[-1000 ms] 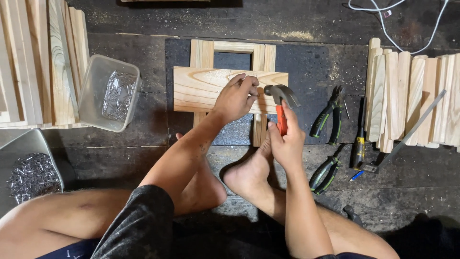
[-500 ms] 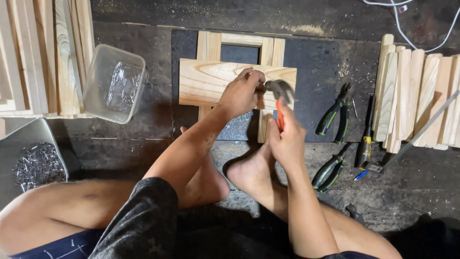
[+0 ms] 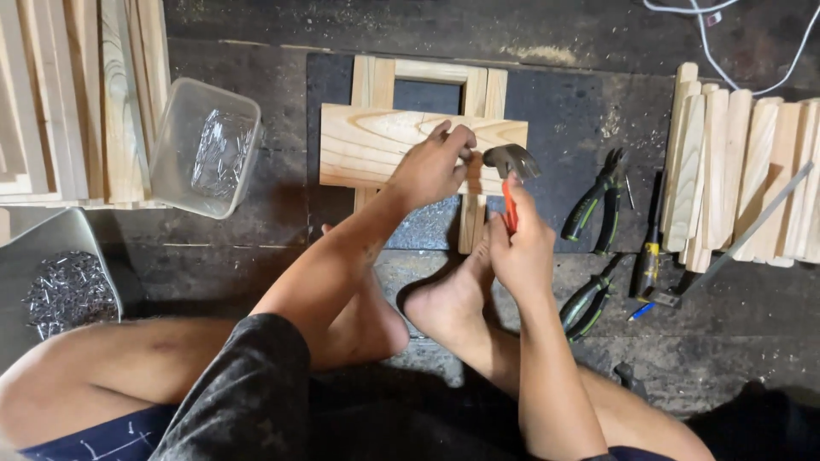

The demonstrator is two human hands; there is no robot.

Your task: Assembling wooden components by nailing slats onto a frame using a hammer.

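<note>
My left hand (image 3: 434,164) rests on a light wooden board (image 3: 367,145), fingertips pinched near the board's right end, apparently on a small nail that I cannot make out. The board lies across two upright wooden slats (image 3: 372,81) of a frame on a dark mat (image 3: 572,111). My right hand (image 3: 523,248) grips the orange handle of a claw hammer (image 3: 511,162). The hammer's steel head hovers just right of my left fingers, over the board's right end. A bare foot (image 3: 453,294) presses against the lower end of the right slat.
A clear plastic tub (image 3: 209,145) stands left, beside stacked wooden slats (image 3: 77,94). A metal tray of nails (image 3: 64,290) sits at lower left. Two green-handled pliers (image 3: 598,201), a screwdriver (image 3: 651,252) and more slats (image 3: 743,171) lie on the right.
The hammer head has stayed close to my left fingers, shifting slightly. The camera view has drifted, and both hands keep their places on the board.
</note>
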